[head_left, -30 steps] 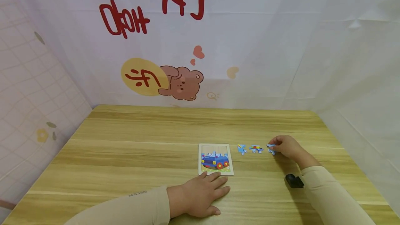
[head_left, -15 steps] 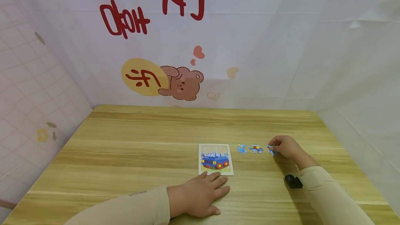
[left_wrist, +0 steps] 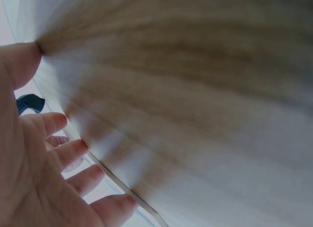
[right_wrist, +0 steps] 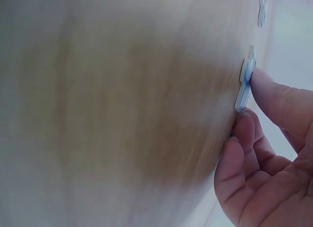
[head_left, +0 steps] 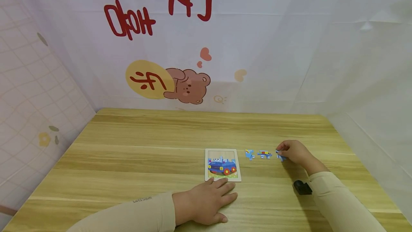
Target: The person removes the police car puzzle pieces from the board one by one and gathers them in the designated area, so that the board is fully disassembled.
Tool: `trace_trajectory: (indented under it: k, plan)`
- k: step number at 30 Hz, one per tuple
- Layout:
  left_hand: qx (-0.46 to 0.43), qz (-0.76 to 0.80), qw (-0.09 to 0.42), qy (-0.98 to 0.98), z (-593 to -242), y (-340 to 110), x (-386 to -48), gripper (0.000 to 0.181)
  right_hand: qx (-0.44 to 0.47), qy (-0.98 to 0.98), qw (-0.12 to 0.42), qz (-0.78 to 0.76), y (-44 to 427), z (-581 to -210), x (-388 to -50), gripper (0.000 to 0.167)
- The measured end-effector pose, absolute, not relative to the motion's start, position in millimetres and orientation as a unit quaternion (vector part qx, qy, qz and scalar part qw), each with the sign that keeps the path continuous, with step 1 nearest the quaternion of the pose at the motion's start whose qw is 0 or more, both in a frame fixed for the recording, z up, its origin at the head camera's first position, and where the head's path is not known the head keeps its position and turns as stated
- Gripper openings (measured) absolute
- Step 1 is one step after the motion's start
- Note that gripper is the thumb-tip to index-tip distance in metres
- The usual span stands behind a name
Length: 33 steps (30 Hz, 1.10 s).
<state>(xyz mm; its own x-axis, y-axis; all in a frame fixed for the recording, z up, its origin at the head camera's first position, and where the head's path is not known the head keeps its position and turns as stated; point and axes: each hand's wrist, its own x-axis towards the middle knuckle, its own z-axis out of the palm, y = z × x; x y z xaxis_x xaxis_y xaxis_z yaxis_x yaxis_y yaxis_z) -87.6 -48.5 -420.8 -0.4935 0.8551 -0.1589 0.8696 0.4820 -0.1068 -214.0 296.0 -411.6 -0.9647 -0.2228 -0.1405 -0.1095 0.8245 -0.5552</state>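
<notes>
In the head view a white-rimmed puzzle frame (head_left: 207, 165) lies on the table, its lower part filled with a blue vehicle picture and its upper part bare. The left hand (head_left: 206, 203) rests palm down with spread fingers, fingertips at the frame's near edge; the left wrist view shows those fingers (left_wrist: 78, 180) beside the rim (left_wrist: 151, 215). To the right, the right hand (head_left: 294, 152) pinches the rightmost loose piece (head_left: 280, 156) at table level. From the right wrist, the thumb (right_wrist: 281, 100) presses on this piece (right_wrist: 247, 75), fingertips at its edge.
Two more loose pieces, a blue one (head_left: 249, 154) and one with red and yellow (head_left: 264, 154), lie between the frame and the right hand. A black object (head_left: 302, 187) is beside the right sleeve. A printed cloth wall (head_left: 273, 46) stands behind the table.
The rightmost piece has shifted slightly to the right under the right hand's fingers. The left hand and the puzzle frame have stayed in place.
</notes>
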Motion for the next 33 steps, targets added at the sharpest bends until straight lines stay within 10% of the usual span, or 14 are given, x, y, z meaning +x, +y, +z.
trace_trajectory:
  k: [19,33]
  plan:
    - [0.494,-0.086,0.056,0.863,-420.8,-47.5,-88.1,0.064,-0.119,0.938,0.002,-0.325,242.3,-394.4,-204.0,0.028]
    - [0.496,-0.090,0.048,0.862,-420.2,-46.6,-88.2,0.064,-0.160,0.904,0.031,-0.394,177.2,-398.4,-192.7,0.019]
